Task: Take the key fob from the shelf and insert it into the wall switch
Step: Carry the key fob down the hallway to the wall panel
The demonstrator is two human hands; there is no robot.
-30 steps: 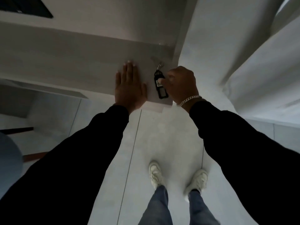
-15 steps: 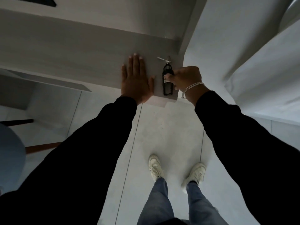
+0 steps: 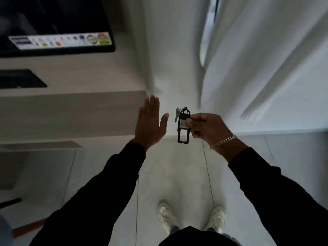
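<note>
My right hand (image 3: 205, 127) pinches a black key fob (image 3: 183, 128) by its upper part, and a silver key (image 3: 177, 114) hangs on its ring. The fob is held in the air to the right of the shelf (image 3: 71, 112), clear of its end. My left hand (image 3: 150, 123) hovers flat with fingers together and thumb apart, over the shelf's right end, holding nothing. No wall switch is visible in the head view.
A black TV (image 3: 55, 23) with a sticker strip hangs above the shelf. A dark box (image 3: 19, 80) sits on the shelf at the left. White curtains (image 3: 257, 68) hang to the right. Pale tiled floor (image 3: 177, 174) and my white shoes (image 3: 166, 217) lie below.
My right hand has lifted the key fob off the shelf and carried it rightward. My left hand has risen off the shelf surface. The view has tilted upward, revealing the TV.
</note>
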